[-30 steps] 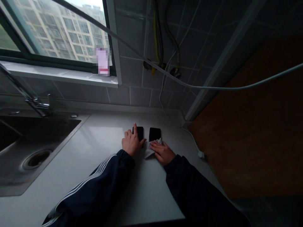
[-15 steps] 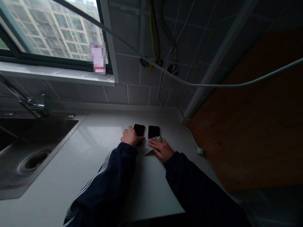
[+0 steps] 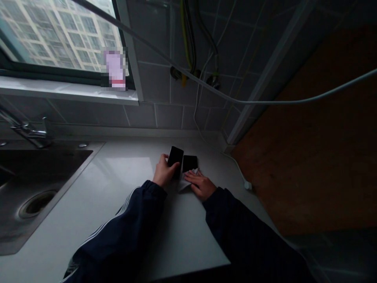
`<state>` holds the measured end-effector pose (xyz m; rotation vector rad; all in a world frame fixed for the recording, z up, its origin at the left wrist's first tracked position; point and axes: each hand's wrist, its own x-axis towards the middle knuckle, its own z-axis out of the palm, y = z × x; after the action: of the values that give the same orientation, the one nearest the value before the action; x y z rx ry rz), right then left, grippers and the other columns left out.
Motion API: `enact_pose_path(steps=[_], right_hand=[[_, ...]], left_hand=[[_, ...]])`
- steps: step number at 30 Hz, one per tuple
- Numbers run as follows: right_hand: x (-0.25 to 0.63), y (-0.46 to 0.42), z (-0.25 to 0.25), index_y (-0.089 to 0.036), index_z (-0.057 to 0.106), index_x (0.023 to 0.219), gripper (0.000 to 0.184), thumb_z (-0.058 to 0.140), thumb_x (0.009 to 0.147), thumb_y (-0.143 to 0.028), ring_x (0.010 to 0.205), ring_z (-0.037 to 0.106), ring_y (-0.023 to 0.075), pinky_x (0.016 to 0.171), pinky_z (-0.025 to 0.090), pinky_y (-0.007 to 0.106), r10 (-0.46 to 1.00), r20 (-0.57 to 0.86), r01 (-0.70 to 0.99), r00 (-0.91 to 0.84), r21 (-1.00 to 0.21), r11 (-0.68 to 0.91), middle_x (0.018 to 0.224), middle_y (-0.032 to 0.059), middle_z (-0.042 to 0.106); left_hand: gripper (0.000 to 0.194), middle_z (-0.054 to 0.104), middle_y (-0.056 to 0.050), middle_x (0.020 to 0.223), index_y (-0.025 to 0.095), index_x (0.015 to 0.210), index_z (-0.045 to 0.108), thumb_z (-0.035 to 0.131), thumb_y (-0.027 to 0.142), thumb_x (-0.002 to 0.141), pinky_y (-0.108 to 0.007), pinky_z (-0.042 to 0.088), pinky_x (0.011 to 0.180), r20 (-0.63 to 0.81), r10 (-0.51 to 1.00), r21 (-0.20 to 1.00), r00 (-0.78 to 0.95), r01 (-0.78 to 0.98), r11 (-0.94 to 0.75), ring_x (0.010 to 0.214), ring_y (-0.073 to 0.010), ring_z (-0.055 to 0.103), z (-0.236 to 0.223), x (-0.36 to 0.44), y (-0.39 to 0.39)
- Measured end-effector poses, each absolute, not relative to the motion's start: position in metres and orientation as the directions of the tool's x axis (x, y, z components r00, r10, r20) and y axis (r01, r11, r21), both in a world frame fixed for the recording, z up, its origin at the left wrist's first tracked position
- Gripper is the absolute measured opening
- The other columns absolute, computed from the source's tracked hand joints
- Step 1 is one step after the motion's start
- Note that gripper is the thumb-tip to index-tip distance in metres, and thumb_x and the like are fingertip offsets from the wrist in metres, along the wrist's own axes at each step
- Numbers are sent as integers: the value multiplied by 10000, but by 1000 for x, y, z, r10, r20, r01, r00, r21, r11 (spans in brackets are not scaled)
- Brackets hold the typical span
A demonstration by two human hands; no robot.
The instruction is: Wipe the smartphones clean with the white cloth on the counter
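Note:
My left hand (image 3: 165, 169) is closed around a black smartphone (image 3: 176, 154), thumb along one side and fingers on the other. Its dark face is turned up, and it tilts off the white counter. Just right of it lies a second black smartphone (image 3: 190, 162), flat on the counter, its near part covered. A light grey cloth (image 3: 184, 184) is bunched over that near end. My right hand (image 3: 203, 186) holds the cloth under its fingers, pressing it against the second phone. The fingertips are partly lost in the folds.
A steel sink (image 3: 59, 157) with a faucet (image 3: 35, 133) is set into the counter (image 3: 123, 220) at left. A white cable with a plug (image 3: 247, 185) lies at right near a brown wooden panel (image 3: 318, 157). Another cable (image 3: 265, 102) hangs across the view. A blurred pinkish item (image 3: 116, 70) stands on the windowsill.
My left hand has taken hold of the left phone and raised its far end, shifting it slightly toward the other phone. My right hand stays on the cloth. The camera view has shifted slightly.

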<state>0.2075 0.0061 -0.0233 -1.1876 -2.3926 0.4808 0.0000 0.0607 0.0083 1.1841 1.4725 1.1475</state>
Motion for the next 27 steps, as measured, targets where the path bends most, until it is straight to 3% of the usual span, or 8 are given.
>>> enact_pose_path(steps=[4, 6, 10, 14, 19, 22, 25, 27], right_hand=[[209, 2, -16, -226, 694, 1331, 483, 547, 884, -116, 1309, 634, 246, 1148, 475, 471, 825, 348, 588, -445, -582, 562, 1346, 78, 700], [209, -1, -12, -220, 728, 1280, 426, 547, 900, -153, 1216, 699, 238, 1090, 532, 416, 849, 396, 551, -350, -646, 528, 1280, 70, 742], [215, 1, -5, -232, 793, 1142, 318, 609, 882, -252, 1102, 745, 258, 1019, 560, 408, 936, 350, 396, -40, -855, 336, 1162, 57, 792], [223, 14, -9, -199, 807, 1030, 294, 658, 841, -369, 1075, 743, 279, 1022, 545, 441, 951, 252, 201, 177, -955, 216, 1070, 67, 811], [225, 26, -19, -148, 773, 1081, 420, 621, 853, -466, 937, 776, 278, 797, 629, 405, 942, 132, 38, 310, -991, 126, 1024, 93, 815], [221, 27, -16, -132, 753, 1140, 452, 593, 877, -463, 1004, 766, 268, 828, 625, 389, 915, 111, -25, 388, -991, 131, 1105, 108, 799], [212, 24, -5, -149, 745, 1202, 423, 578, 939, -436, 1133, 724, 258, 988, 571, 397, 856, 235, 70, 461, -971, 229, 1192, 97, 775], [203, 18, 3, -195, 700, 1314, 421, 528, 1006, -424, 1236, 677, 265, 1062, 533, 418, 874, 385, 265, 296, -912, 313, 1280, 79, 742]], left_hand=[[480, 706, -33, 853, 239, 1061, 461, 731, 529, 789, -387, 605, 673, -164, 986, 983, -38, -93, 160, 744, -236, 736, 2, 9, 39], [506, 725, -43, 902, 237, 1111, 482, 781, 459, 768, -392, 615, 690, -206, 973, 896, 105, -380, 230, 770, -243, 752, 1, 8, 27], [471, 736, -126, 1144, 212, 1278, 519, 685, 403, 881, -434, 624, 797, -273, 931, 719, 242, -591, 364, 952, -280, 760, 6, 3, 15], [564, 670, -201, 1333, 139, 1354, 574, 433, 551, 995, -457, 615, 826, -333, 858, 618, 392, -596, 512, 1008, -307, 746, 14, 2, 13], [635, 684, -189, 1310, 139, 1302, 631, 313, 604, 1010, -437, 612, 742, -285, 841, 676, 459, -526, 516, 834, -263, 743, 19, 6, 7], [627, 717, -154, 1234, 200, 1317, 621, 275, 619, 1005, -453, 603, 738, -276, 833, 717, 479, -475, 511, 792, -261, 731, 20, 7, 4], [624, 734, -137, 1168, 252, 1401, 543, 285, 644, 989, -475, 599, 727, -256, 836, 747, 485, -450, 490, 761, -265, 729, 19, 6, 3], [649, 737, -142, 1150, 253, 1465, 467, 352, 658, 971, -489, 600, 718, -239, 831, 739, 502, -462, 491, 743, -272, 735, 16, 6, 4]])
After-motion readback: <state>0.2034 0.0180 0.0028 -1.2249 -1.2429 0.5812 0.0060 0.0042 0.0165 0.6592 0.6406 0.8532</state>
